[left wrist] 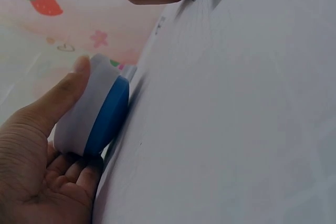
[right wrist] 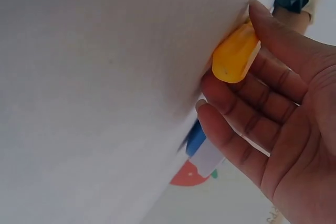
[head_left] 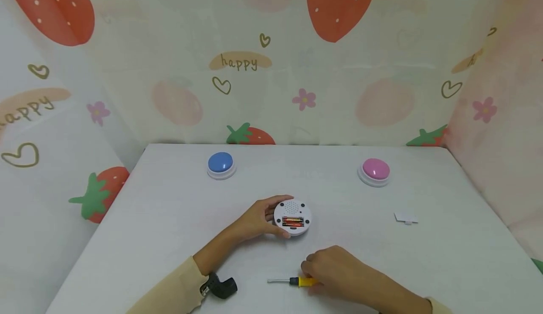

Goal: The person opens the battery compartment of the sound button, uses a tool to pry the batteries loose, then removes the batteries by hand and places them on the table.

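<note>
In the head view my left hand (head_left: 259, 219) grips a round push-button (head_left: 292, 206) by its edge. Its white underside faces up, showing two batteries (head_left: 292, 222) in an uncovered compartment. The left wrist view shows the blue dome (left wrist: 109, 121) facing down, close to the tabletop. My right hand (head_left: 339, 274) holds a screwdriver by its yellow handle (right wrist: 235, 53), with thumb and fingers about it. The screwdriver's metal shaft (head_left: 278, 281) points left, low over or on the table; which of these I cannot tell.
A blue-topped button (head_left: 220, 163) stands at the back left of the white table (head_left: 169, 219), and a pink-topped one (head_left: 375, 170) at the back right. On the right lies a small white cover (head_left: 406, 218). A strawberry-print curtain (head_left: 254, 102) surrounds the table's back and sides.
</note>
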The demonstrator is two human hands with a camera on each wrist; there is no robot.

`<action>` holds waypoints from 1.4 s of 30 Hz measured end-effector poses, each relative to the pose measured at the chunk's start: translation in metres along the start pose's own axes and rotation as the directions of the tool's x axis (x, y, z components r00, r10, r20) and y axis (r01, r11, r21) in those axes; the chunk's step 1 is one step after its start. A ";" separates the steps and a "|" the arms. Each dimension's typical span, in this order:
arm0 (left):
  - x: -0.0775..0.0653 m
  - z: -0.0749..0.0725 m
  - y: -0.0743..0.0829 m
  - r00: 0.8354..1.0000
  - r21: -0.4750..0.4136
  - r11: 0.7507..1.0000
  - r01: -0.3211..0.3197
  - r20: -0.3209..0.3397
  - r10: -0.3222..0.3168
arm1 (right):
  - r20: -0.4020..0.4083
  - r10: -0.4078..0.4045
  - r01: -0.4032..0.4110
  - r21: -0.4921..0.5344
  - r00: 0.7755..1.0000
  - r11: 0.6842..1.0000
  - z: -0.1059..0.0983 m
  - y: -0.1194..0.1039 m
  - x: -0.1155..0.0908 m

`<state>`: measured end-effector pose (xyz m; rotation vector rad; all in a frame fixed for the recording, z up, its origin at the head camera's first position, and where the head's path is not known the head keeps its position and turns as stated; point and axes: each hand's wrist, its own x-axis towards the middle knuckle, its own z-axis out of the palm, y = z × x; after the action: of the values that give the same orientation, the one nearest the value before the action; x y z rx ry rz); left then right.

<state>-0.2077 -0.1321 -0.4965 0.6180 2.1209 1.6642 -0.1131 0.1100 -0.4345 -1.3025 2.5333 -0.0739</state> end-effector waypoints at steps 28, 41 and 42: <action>0.003 0.000 0.002 1.000 0.002 1.000 0.003 0.005 -0.003 | -0.154 0.076 -0.034 0.261 0.985 0.965 -0.044 0.030 -0.017; 0.001 0.001 0.003 1.000 -0.037 0.999 0.007 0.008 -0.007 | -0.309 0.191 -0.134 0.197 0.932 0.971 -0.056 0.042 -0.019; 0.001 0.001 0.003 1.000 -0.037 0.999 0.010 0.008 -0.009 | -0.328 0.201 -0.142 0.194 0.923 0.971 -0.057 0.044 -0.019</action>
<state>-0.2076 -0.1301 -0.4941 0.6017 2.0797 1.6889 -0.1530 0.1465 -0.3835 -1.0737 2.8476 -0.5097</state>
